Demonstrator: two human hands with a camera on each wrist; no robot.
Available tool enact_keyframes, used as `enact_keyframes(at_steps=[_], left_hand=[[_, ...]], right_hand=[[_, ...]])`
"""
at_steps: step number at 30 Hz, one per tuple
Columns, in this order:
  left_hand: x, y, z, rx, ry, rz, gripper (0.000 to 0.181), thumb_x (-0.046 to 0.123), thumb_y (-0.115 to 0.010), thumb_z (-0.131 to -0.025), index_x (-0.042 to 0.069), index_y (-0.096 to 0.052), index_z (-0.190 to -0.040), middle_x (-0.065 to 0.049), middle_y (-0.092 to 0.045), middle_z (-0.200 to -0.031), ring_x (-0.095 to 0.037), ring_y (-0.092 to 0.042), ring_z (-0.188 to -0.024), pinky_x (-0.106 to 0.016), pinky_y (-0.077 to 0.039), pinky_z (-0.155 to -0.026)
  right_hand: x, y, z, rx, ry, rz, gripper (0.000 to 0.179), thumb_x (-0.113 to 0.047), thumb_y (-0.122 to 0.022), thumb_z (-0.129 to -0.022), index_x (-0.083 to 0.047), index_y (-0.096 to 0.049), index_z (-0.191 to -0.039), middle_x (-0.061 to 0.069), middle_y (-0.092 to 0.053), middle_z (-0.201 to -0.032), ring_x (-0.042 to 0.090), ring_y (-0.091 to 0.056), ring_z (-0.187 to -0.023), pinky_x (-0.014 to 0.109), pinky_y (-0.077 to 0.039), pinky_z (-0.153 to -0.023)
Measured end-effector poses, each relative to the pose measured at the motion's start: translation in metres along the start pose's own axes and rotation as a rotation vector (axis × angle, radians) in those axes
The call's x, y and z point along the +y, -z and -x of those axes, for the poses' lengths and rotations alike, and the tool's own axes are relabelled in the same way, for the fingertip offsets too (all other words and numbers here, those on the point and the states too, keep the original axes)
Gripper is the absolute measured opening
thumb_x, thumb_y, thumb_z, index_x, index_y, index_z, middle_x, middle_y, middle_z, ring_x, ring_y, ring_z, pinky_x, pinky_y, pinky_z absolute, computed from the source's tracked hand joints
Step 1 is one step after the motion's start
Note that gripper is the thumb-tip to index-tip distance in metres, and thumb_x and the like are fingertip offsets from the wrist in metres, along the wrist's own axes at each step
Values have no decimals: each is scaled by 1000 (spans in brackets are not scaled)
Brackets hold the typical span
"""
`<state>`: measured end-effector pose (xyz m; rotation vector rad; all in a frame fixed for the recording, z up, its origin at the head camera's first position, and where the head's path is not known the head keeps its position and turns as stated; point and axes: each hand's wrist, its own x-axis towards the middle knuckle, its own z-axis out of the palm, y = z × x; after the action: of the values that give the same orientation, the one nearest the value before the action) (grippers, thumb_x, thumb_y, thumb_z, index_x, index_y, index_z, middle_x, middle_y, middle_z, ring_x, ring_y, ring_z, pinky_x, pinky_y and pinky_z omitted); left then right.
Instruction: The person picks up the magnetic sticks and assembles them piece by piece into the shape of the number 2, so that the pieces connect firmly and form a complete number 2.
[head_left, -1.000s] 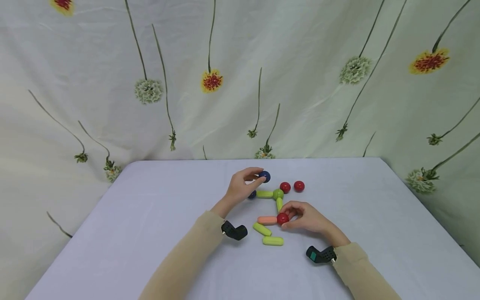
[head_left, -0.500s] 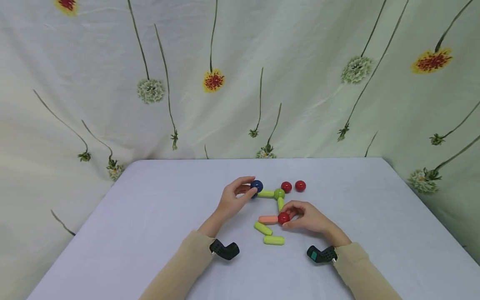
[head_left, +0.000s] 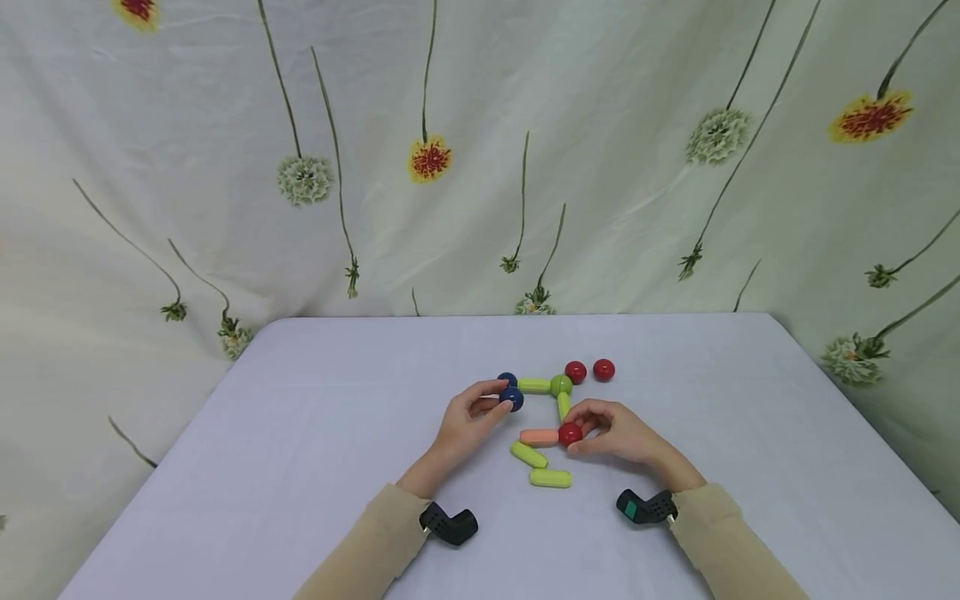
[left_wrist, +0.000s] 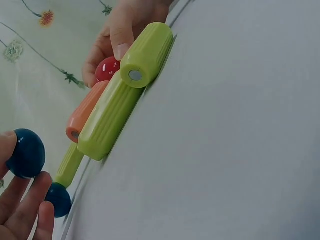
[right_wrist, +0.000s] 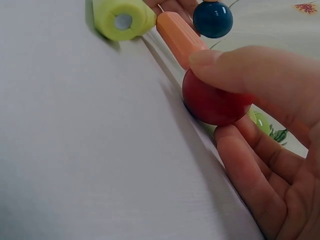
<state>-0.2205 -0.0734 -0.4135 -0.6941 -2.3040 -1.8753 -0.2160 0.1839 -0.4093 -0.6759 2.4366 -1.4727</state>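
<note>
My left hand (head_left: 467, 423) pinches a blue ball (head_left: 512, 399) between thumb and fingers, just in front of a second blue ball (head_left: 507, 379). That second ball ends a chain: a light green rod (head_left: 534, 386), a green ball (head_left: 561, 384), then another green rod (head_left: 563, 406) running toward me to a red ball (head_left: 570, 434). With thumb and fingers my right hand (head_left: 618, 432) grips this red ball. From its left side an orange rod (head_left: 539, 437) points toward the left hand. In the left wrist view the held blue ball (left_wrist: 28, 153) appears raised above the table.
Two loose red balls, one (head_left: 575, 372) beside the green ball and one (head_left: 603, 369) further right, lie at the back. Nearer me lie two light green rods, one slanted (head_left: 528, 454) and one level (head_left: 550, 477). A flowered cloth (head_left: 480, 167) hangs behind the white table (head_left: 315, 433).
My left hand, holding the blue ball, has come left and toward me, from beyond the chain's blue end ball to in front of it. My right hand stays on the red ball.
</note>
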Motion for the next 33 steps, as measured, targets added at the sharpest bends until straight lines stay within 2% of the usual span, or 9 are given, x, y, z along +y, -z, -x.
enact_keyframes(at_steps=[4, 7, 15, 20, 27, 33], left_hand=[[-4, 1, 2, 1, 40, 7, 35, 2, -62, -89, -11, -55, -121, -24, -55, -121, -38, -58, -101, -23, -49, -84], [-5, 3, 2, -19, 71, 2, 36, 4, -63, -89, -9, -55, -121, -23, -56, -121, -36, -58, -102, -20, -48, -83], [-4, 12, 2, -111, 151, -19, 40, 7, -66, -86, -5, -56, -123, -19, -57, -123, -32, -57, -106, -33, -46, -90], [-4, 19, 0, -176, 179, -44, 40, 9, -68, -86, -4, -57, -122, -19, -58, -122, -30, -57, -108, -32, -46, -91], [-4, 24, -1, -191, 181, -56, 36, 7, -69, -84, -6, -61, -117, -17, -62, -115, -29, -59, -104, -30, -48, -88], [-1, 23, -1, -186, 189, -24, 36, 3, -71, -81, -7, -61, -115, -18, -63, -112, -31, -59, -102, -36, -47, -89]], right_hand=[[1, 0, 0, -3, -2, -3, 31, -7, -74, -78, -1, -63, -106, 9, -60, -90, 31, -53, -87, 25, -46, -69], [2, 0, 0, 1, -1, 0, 31, -7, -75, -78, -1, -63, -106, 8, -60, -91, 31, -53, -87, 25, -46, -69], [3, -1, 0, 4, 3, -4, 31, -7, -75, -78, -1, -63, -106, 7, -60, -91, 32, -54, -87, 24, -46, -69], [1, -1, 0, 10, 11, 4, 31, -6, -74, -78, 0, -63, -106, 8, -60, -91, 31, -54, -87, 24, -46, -69], [0, -1, 1, 28, 8, 11, 31, -6, -74, -79, 0, -63, -107, 8, -61, -94, 30, -53, -88, 24, -47, -68], [-1, -4, 1, 60, 16, 24, 31, -6, -73, -79, 0, -63, -109, 10, -62, -96, 26, -55, -84, 23, -46, -67]])
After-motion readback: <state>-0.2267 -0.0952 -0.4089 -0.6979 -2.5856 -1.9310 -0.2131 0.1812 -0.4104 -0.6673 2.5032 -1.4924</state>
